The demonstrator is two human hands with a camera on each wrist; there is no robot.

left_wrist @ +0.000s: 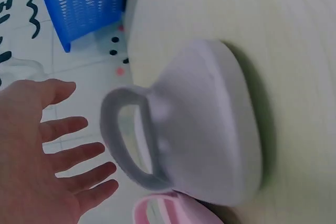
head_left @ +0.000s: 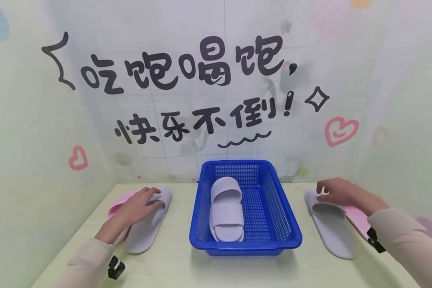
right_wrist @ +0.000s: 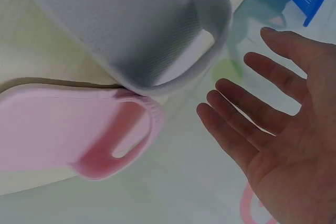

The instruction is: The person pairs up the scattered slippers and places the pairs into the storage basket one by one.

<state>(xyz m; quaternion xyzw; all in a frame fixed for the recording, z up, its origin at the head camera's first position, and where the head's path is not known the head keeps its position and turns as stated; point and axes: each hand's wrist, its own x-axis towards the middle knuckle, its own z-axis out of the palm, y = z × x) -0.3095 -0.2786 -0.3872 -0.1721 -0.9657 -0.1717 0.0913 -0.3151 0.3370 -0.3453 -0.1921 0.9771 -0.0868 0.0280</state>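
Left hand (head_left: 141, 206) spread, holding nothing, over the left grey slipper (head_left: 145, 232) at 9 o'clock from the basket (head_left: 245, 244); right hand (head_left: 342, 192) likewise, over the right grey slipper (head_left: 333, 232) at 3. They look light, soft, bendy: straps (left_wrist: 108, 121) seem the best hold!

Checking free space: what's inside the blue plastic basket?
Inside the blue plastic basket, two pale slide slippers overlap along the left; mesh floor shows to their right. The floor beneath them is covered.
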